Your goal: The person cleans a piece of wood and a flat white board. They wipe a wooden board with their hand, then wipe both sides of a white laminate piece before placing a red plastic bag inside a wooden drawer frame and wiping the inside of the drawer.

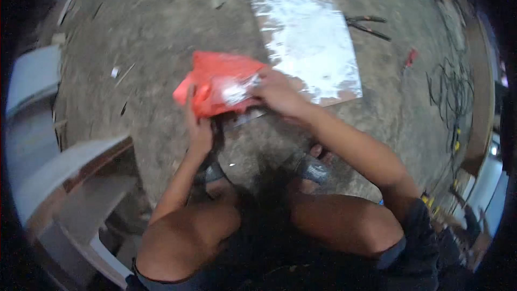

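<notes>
A person's two hands, set apart, hold a crinkled red plastic bag [223, 81] above a stained concrete floor [177, 16]. The left hand [200, 132] grips the bag's near left edge, one digit raised against its front; the right hand [280, 95] clutches its right side beside a pale, shiny patch, the exact finger placement blurred. The bag is just left of a flat panel [312, 43] coated in patchy white. Past the panel's right edge lies a dark two-handled tool [371, 26], and farther right a small red-handled tool [411, 58]. Dark cables [451, 94] tangle near the right wall. At near left stands an open wooden cabinet [97, 199]; bent knees and sandaled feet [316, 170] fill the near foreground.
</notes>
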Motion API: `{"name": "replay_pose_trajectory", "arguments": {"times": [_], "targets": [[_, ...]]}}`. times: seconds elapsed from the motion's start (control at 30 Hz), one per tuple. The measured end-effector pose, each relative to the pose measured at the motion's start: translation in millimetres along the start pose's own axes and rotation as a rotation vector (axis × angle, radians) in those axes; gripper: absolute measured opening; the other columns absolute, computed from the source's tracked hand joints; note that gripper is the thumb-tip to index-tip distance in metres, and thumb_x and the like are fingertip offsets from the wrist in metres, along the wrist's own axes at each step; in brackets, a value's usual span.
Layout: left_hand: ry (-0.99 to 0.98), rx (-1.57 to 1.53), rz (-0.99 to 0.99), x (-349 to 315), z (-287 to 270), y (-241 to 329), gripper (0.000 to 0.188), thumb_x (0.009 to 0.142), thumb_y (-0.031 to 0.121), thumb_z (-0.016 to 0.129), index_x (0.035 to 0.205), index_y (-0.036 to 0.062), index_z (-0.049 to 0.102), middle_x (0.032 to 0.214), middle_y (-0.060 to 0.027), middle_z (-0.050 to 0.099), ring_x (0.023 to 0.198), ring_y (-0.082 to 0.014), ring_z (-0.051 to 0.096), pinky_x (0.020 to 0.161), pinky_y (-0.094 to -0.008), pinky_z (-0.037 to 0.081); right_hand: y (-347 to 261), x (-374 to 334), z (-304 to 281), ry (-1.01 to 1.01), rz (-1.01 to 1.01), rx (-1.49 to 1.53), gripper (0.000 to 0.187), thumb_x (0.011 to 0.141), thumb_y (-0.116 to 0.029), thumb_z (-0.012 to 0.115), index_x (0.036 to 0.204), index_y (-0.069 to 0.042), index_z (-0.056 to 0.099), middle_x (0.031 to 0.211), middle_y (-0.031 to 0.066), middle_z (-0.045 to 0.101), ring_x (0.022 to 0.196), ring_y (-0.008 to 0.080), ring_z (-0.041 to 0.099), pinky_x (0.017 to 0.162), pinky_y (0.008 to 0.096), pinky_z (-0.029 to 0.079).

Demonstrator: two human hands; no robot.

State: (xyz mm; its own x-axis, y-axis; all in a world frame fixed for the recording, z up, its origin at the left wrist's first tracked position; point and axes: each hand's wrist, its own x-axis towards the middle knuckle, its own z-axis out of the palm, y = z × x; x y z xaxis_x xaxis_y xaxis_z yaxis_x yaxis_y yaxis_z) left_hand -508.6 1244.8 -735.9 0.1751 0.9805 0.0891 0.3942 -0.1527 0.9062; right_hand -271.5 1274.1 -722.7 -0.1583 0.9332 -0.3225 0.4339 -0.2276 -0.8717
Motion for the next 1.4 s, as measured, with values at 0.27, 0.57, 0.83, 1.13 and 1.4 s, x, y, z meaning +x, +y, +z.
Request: {"name": "replay_pose_trajectory", "arguments": {"times": [0.27, 0.57, 0.83, 1.13, 1.4], "targets": [[0.067, -0.222, -0.095, -14.6, -16.9, 17.1, 0.067, 0.093, 0.029, 0.05, 0.146, -0.0006, 0.021, 0.149, -0.0184, 0.027, 0.138, -0.0288, 0.027, 0.113, -0.0401, 0.02, -67.4, -23.2, -19.7, -0.163, 0.299, 0.807, 0.028, 0.09, 0.003, 0.053, 0.117, 0.002, 0.049, 0.107, 0.0081, 0.061, 0.088, 0.0125, 0.063, 0.075, 0.0242, 0.056], [0.044, -0.007, 0.02, -8.8, -16.0, 18.3, 0.057, 0.095, 0.039, 0.048, 0.135, -0.0006, 0.043, 0.14, -0.017, 0.041, 0.132, -0.03, 0.037, 0.109, -0.0422, 0.026, -52.2, -60.7, -33.3, -0.186, 0.275, 0.92, 0.027, 0.089, 0.0, 0.057, 0.115, 0.0, 0.051, 0.105, 0.0058, 0.064, 0.091, 0.0133, 0.062, 0.074, 0.0275, 0.054], [0.025, 0.029, 0.057, -4.9, -20.3, 27.9, 0.057, 0.091, 0.04, 0.052, 0.129, -0.002, 0.046, 0.132, -0.0184, 0.048, 0.126, -0.0336, 0.042, 0.109, -0.0473, 0.026, 26.9, -92.4, -110.4, 0.376, 0.342, 0.736, 0.028, 0.086, 0.003, 0.058, 0.113, 0.003, 0.05, 0.088, 0.0109, 0.065, 0.07, 0.0155, 0.064, 0.061, 0.0231, 0.052], [0.011, 0.278, 0.498, 20.8, -18.9, 87.9, 0.025, 0.079, 0.014, 0.066, 0.1, 0.0016, 0.059, 0.102, -0.0127, 0.062, 0.097, -0.0279, 0.06, 0.099, -0.0535, 0.038, 78.0, -54.0, -134.3, 0.782, -0.003, -0.471, 0.021, 0.083, -0.002, 0.058, 0.104, -0.002, 0.057, 0.087, 0.0177, 0.065, 0.079, 0.0289, 0.066, 0.071, 0.0354, 0.051], [0.096, 0.085, 0.358, 18.4, -29.4, 93.9, 0.016, 0.081, 0.002, 0.063, 0.097, -0.0014, 0.06, 0.091, -0.0122, 0.064, 0.087, -0.027, 0.061, 0.093, -0.0475, 0.043, 38.1, -66.2, -124.5, 1.047, -0.23, -0.425, 0.019, 0.084, 0.002, 0.057, 0.103, -0.001, 0.058, 0.087, 0.0186, 0.065, 0.081, 0.0274, 0.068, 0.072, 0.0343, 0.052]]}}
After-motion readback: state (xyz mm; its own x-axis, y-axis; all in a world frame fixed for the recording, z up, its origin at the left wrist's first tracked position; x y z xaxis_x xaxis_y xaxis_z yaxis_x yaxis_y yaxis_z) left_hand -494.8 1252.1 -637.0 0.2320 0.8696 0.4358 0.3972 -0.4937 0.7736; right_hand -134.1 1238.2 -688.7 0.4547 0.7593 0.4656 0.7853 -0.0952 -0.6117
